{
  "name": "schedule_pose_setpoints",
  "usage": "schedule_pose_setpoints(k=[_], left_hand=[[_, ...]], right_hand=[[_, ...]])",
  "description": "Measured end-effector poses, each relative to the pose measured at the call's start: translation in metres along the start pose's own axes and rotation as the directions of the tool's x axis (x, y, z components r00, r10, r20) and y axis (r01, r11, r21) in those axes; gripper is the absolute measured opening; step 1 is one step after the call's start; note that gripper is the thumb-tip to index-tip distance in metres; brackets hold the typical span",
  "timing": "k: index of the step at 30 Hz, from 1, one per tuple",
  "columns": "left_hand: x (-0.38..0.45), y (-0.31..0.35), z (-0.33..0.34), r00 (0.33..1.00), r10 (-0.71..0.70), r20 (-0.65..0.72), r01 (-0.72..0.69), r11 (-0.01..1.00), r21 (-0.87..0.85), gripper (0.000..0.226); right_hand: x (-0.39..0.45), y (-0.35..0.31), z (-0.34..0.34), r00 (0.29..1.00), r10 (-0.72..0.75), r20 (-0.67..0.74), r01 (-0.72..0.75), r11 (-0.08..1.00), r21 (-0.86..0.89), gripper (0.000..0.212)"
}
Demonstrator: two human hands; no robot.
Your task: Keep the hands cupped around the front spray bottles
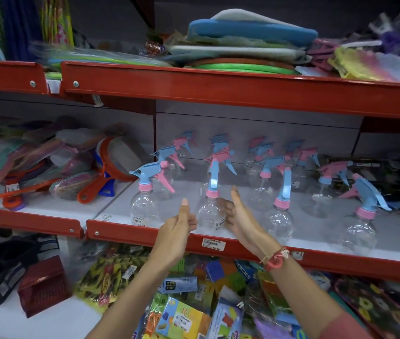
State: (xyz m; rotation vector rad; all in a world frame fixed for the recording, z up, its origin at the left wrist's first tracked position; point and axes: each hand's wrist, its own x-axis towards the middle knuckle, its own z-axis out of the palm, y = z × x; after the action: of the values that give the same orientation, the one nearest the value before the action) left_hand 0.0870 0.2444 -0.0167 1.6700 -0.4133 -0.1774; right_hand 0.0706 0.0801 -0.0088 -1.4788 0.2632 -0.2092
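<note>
Several clear spray bottles with pink collars and blue-and-pink trigger heads stand in rows on the middle shelf (255, 245). One front bottle (209, 212) stands between my two hands. My left hand (178, 225) is just left of it, thumb up and fingers loosely curled, a small gap from the plastic. On the other side, my right hand (239, 216) has its palm turned to the bottle and its fingertips at the bottle's right side. Neither hand is closed round it. A red thread band (276, 260) circles my right wrist.
Orange-rimmed strainers (111, 165) and netted scrubbers lie on the shelf to the left. Foam pads and a blue cushion (250, 33) are stacked on the top shelf. Packets of sponges (184, 316) and a dark red basket (43, 287) fill the lower shelf.
</note>
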Motion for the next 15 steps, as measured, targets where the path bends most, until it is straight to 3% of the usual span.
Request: schedule_pose_setpoints(k=[9, 11, 13, 15], left_hand=[[0.012, 0.007, 0.003, 1.000, -0.026, -0.017, 0.027, 0.998, 0.057, 0.127], [0.017, 0.007, 0.003, 0.999, -0.031, 0.010, 0.030, 0.998, 0.051, 0.115], [0.022, 0.009, 0.005, 0.997, -0.056, 0.046, 0.054, 0.998, 0.042, 0.089], [0.023, 0.013, 0.006, 0.996, -0.071, 0.052, 0.070, 0.997, 0.011, 0.087]], right_hand=[[-0.038, -0.002, 0.001, 0.999, 0.000, 0.047, 0.006, 0.991, -0.136, 0.081], [-0.044, -0.002, 0.002, 0.998, -0.010, 0.060, 0.019, 0.990, -0.143, 0.080], [-0.048, -0.003, 0.001, 0.998, -0.011, 0.069, 0.021, 0.989, -0.147, 0.078], [-0.051, -0.004, -0.001, 0.997, -0.009, 0.076, 0.022, 0.986, -0.164, 0.080]])
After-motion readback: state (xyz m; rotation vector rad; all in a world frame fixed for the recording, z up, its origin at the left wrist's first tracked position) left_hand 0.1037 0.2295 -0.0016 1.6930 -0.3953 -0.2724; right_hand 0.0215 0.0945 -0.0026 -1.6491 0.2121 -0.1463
